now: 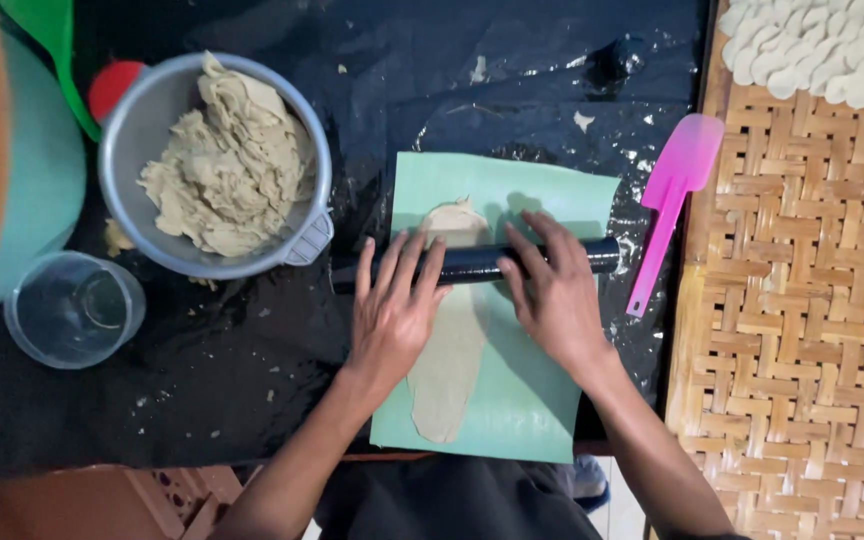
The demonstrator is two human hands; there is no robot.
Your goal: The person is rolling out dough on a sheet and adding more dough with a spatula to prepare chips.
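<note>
We kept both hands flat and open, left hand (392, 310) and right hand (552, 290), pressing the black roller (472, 262) evenly along the dough strip (449, 370).

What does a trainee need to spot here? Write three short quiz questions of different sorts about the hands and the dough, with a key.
1. True or false: both hands rest flat on the black cylindrical rolling pin.
2. Which thing lies right of the pale green sheet? A) pink plastic spatula B) clear plastic cup C) grey metal bowl
3. Fill in: the long flattened strip of beige dough lies on the ____.

Key:
1. True: the left hand and right hand both press on it with open palms.
2. A, the pink plastic spatula.
3. Pale green sheet.
</note>
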